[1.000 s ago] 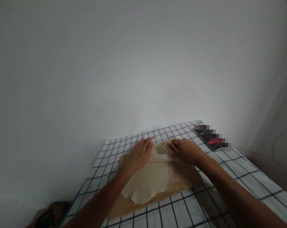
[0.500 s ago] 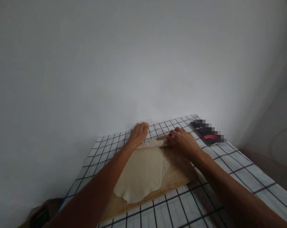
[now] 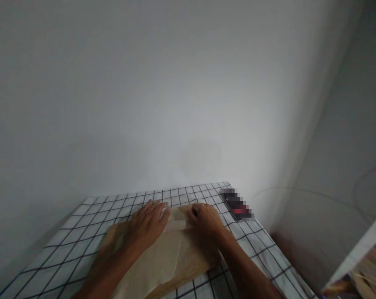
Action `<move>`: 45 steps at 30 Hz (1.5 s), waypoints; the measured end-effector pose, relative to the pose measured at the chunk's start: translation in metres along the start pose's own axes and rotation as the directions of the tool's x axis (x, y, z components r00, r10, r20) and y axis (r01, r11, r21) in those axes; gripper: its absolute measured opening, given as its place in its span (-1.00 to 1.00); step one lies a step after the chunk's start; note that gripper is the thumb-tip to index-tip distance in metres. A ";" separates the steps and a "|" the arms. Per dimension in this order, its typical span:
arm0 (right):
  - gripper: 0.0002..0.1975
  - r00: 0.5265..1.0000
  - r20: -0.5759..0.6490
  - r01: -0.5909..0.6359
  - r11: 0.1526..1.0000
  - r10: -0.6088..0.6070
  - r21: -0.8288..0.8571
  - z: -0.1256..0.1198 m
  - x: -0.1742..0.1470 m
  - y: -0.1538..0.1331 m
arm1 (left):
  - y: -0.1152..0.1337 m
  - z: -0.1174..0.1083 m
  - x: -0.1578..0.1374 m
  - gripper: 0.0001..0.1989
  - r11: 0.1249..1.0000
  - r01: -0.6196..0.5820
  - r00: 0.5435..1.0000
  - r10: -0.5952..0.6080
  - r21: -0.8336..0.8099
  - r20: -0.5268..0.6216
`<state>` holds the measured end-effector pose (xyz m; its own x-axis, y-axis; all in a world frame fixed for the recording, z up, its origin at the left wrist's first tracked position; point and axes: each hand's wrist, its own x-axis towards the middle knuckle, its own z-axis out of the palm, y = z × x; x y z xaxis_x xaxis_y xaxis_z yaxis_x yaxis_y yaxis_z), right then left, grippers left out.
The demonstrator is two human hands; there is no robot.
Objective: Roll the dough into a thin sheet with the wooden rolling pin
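A pale rolling pin [image 3: 177, 225] lies across a thin sheet of dough [image 3: 155, 259] on a wooden board [image 3: 191, 265]. My left hand [image 3: 150, 222] is palm down over the pin's left end, its fingers stretched out and spread. At the other end, my right hand [image 3: 206, 218] has its fingers curled round the pin. Both ends of the pin are hidden by my hands. Some dough shows beyond the pin, on its far side.
The board stands on a table with a white, black-checked cloth [image 3: 253, 245]. A phone [image 3: 237, 205], partly pixelated, lies at the right edge. A wall [image 3: 175, 104] rises behind the table. Wooden-looking items [image 3: 370, 270] are at the lower right.
My view has swung right and up. The pin has come nearer over the dough, leaving dough visible beyond it. My left hand's fingers are now spread; my right hand stays curled on the pin.
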<state>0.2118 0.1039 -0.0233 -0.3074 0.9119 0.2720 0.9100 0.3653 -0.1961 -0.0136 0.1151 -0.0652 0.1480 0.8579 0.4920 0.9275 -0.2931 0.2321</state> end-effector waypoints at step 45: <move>-0.57 0.993 0.023 0.106 0.961 -0.116 0.256 0.020 0.008 0.028 | 0.013 -0.018 0.007 -0.64 0.980 0.058 0.981 -0.092 0.192 0.172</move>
<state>0.2291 0.1246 -0.0455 -0.4169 0.8675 0.2713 0.7706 0.4956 -0.4007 -0.0069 0.1097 -0.0432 0.1193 0.9410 0.3167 0.9831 -0.1565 0.0948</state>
